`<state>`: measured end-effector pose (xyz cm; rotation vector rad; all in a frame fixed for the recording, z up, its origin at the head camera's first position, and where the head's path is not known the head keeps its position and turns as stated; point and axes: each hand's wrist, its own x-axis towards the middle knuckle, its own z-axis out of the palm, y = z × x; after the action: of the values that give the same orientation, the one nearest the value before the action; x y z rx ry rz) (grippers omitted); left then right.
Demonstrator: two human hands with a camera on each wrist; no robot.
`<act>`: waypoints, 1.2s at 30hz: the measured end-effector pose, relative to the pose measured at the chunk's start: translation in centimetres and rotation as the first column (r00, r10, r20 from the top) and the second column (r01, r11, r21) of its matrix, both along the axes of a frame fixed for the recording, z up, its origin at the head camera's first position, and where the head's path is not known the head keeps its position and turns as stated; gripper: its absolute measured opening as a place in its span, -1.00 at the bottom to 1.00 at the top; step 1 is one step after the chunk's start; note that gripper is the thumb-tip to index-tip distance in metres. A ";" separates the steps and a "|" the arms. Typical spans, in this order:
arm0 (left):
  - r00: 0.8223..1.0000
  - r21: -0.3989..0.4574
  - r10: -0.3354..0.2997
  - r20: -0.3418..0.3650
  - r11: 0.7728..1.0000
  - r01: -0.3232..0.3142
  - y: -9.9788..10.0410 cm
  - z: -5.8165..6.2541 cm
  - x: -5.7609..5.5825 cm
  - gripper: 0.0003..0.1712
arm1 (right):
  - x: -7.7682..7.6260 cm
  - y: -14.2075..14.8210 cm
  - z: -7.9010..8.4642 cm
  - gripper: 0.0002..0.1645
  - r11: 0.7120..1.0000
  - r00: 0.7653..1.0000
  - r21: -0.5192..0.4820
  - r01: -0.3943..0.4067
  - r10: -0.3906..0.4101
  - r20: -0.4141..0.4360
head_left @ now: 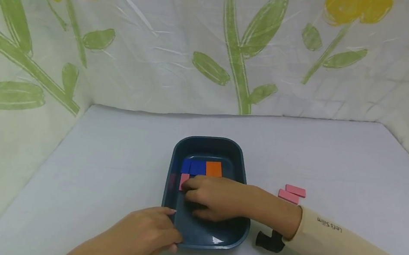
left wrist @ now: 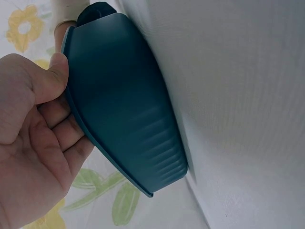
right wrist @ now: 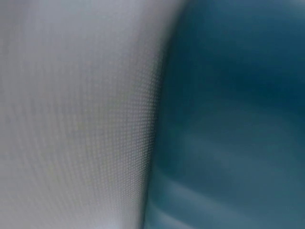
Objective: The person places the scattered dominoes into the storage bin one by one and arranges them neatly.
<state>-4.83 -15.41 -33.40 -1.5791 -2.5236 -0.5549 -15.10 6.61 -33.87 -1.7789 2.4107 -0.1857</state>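
Observation:
A dark blue-green plastic tray (head_left: 211,243) with rounded corners stands on the table. At its near left corner my left hand (head_left: 148,232) grips the rim; the left wrist view shows thumb and curled fingers at the tray's edge. My right hand (head_left: 214,196) reaches down inside, fingers bent, fingertips right at a small pink tile (head_left: 184,181) along the left wall. Whether those fingers pinch a tile I cannot tell, as the hand hides what lies beneath. Beyond it, blue tiles (head_left: 197,167) and an orange tile (head_left: 214,168) sit side by side on the tray floor.
Two loose pink tiles (head_left: 289,196) lie on the table right of the tray, beside the right forearm. A black object (head_left: 270,242) shows under that wrist. White cloth covers the table (head_left: 118,154), and a curtain (head_left: 151,59) with painted flowers hangs behind.

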 end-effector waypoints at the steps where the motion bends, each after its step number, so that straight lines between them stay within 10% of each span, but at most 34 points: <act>1: 1.000 -0.003 0.002 0.001 1.000 -0.002 0.0 0.0 0.0 -0.96 | 0.0 0.0 0.0 -0.67 1.000 1.000 -0.001 0.001 -0.001 0.002; 22: 1.000 -0.010 0.001 0.012 1.000 -0.001 0.0 0.0 0.0 -0.96 | -0.1 1.1 0.2 -0.65 0.997 0.995 -0.074 0.017 -0.010 0.098; 36: 1.000 -0.009 0.026 0.000 1.000 -0.026 0.1 0.2 0.2 -0.97 | 0.7 7.5 2.6 -0.66 0.961 0.990 -0.248 0.120 -0.099 0.098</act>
<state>-4.66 -15.29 -33.22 -1.5468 -2.5465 -0.5410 -14.37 14.15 -31.24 -1.6923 2.5205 -0.5946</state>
